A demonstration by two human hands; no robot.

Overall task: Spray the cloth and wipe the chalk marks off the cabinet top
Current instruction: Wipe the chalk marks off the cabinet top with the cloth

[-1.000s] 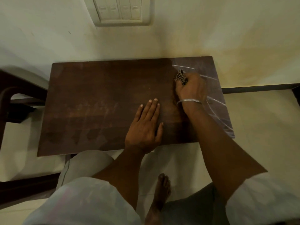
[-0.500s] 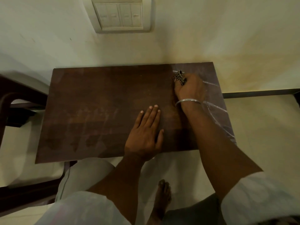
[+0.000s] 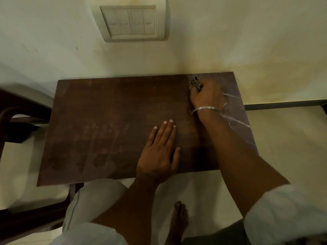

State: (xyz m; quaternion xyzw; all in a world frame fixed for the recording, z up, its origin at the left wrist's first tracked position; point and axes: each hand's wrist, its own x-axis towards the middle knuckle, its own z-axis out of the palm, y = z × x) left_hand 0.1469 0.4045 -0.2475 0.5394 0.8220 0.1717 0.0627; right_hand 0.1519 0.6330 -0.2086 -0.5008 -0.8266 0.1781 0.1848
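The dark brown cabinet top [image 3: 109,117] fills the middle of the view, against a pale wall. My right hand [image 3: 206,97] presses a bunched dark patterned cloth [image 3: 195,84] onto the far right corner; only a tuft of cloth shows past my fingers. White chalk marks [image 3: 235,121] run along the right edge, to the right of my wrist and forearm. My left hand [image 3: 160,152] lies flat, fingers together, on the near middle of the top and holds nothing. Faint smears cover the left half of the top. No spray bottle is in view.
A white switch plate [image 3: 131,23] is on the wall above the cabinet. Dark wooden furniture [image 3: 16,110] stands close on the left. My bare foot [image 3: 178,218] is on the pale floor below the cabinet's front edge.
My right hand has slid the cloth a little farther toward the back right corner, and chalk lines near that corner have gone. The left hand has stayed put; the view has tilted upward.
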